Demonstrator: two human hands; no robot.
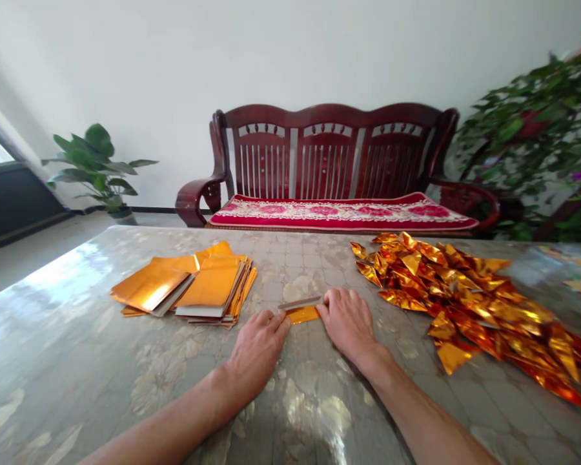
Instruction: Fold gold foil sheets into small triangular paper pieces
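A sheet of gold foil paper (304, 314) lies on the table between my hands, partly folded, with a grey strip of its back showing along the far edge. My left hand (259, 345) presses on its left end, fingers closed together at the edge. At the right end, my right hand (349, 323) holds the paper with curled fingers. To the left sits a stack of flat gold foil sheets (208, 284), some showing grey undersides. A heap of folded gold foil pieces (469, 303) spreads over the right side of the table.
The table (184, 394) has a glossy, patterned clear cover. A clear plastic bag (552, 261) lies at the far right. Beyond the table stands a dark red wooden bench (329, 148) with a floral cushion. Potted plants (97, 165) flank it.
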